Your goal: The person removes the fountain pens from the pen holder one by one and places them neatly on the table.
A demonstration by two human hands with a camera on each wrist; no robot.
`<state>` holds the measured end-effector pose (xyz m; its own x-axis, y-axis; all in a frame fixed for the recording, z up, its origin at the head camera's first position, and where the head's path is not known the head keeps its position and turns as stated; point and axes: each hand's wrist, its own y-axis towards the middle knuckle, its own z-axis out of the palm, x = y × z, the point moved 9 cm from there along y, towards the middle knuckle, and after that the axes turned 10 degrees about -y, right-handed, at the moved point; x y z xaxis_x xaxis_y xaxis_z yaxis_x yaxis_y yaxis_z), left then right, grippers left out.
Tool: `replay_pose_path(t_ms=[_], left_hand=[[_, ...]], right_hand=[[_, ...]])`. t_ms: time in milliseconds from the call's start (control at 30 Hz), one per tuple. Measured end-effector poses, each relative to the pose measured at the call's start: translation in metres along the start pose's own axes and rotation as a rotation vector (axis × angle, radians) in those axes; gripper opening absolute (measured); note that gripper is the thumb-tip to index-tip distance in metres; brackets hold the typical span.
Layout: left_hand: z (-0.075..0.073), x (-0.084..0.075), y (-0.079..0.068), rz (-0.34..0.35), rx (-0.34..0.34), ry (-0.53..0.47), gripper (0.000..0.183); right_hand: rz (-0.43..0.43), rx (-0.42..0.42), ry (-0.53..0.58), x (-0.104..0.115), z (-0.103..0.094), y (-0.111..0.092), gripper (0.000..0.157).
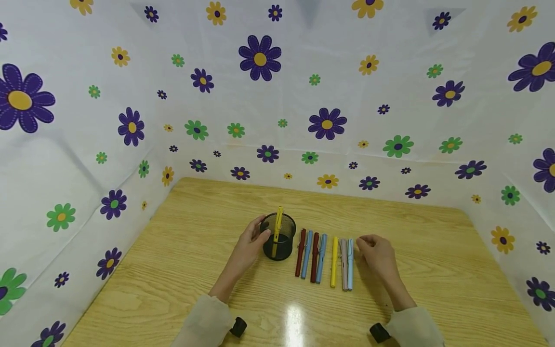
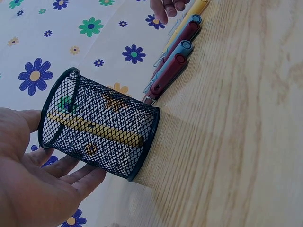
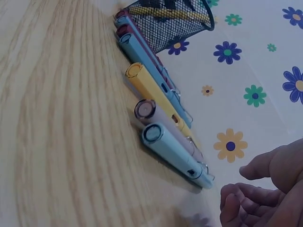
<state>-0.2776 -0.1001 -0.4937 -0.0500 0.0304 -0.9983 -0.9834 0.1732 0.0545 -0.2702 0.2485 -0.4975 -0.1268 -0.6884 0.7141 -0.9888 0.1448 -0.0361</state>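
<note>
My left hand (image 1: 250,242) grips a black mesh pen cup (image 1: 279,250), thumb near the rim on one side and fingers round the other. Inside the cup a yellow pen (image 1: 278,224) leans upright, its clip end above the rim. My right hand (image 1: 378,253) holds nothing; its fingers are loosely bent beside the light blue pen (image 1: 350,265), thumb apart from them in the right wrist view. That pen ends a row of capped pens, next to a greyish-mauve pen (image 3: 165,127) and another yellow pen (image 3: 154,92).
Between cup and yellow pen lie two dark red pens, one a dark red pen (image 1: 300,253) nearest the cup, alternating with two blue pens, one a blue pen (image 1: 321,259). Beneath is a wood-grain table (image 1: 208,212). A white flowered cloth (image 1: 277,96) stands round its back and sides.
</note>
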Motion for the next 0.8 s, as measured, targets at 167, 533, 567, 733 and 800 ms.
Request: replay_pose_path(t_ms=[167,533,567,733,800], left_hand=[[0.0,-0.001,-0.001,0.001,-0.002,0.006,0.063],[0.0,-0.002,0.0,0.003,0.007,0.012,0.064],[0.0,-0.002,0.0,0.001,0.007,0.011,0.064],[0.0,-0.002,-0.001,-0.003,0.007,0.01,0.063],[0.0,-0.002,-0.001,-0.004,0.005,0.01,0.062]], right_hand=[[-0.035,-0.025,0.066,0.011,-0.002,0.001,0.034],[-0.15,0.028,0.188,0.053,0.016,0.007,0.036],[-0.16,0.039,0.198,0.057,0.019,0.008,0.036],[-0.203,0.07,0.242,0.077,0.034,0.012,0.036],[-0.212,0.081,0.26,0.083,0.04,0.014,0.036]])
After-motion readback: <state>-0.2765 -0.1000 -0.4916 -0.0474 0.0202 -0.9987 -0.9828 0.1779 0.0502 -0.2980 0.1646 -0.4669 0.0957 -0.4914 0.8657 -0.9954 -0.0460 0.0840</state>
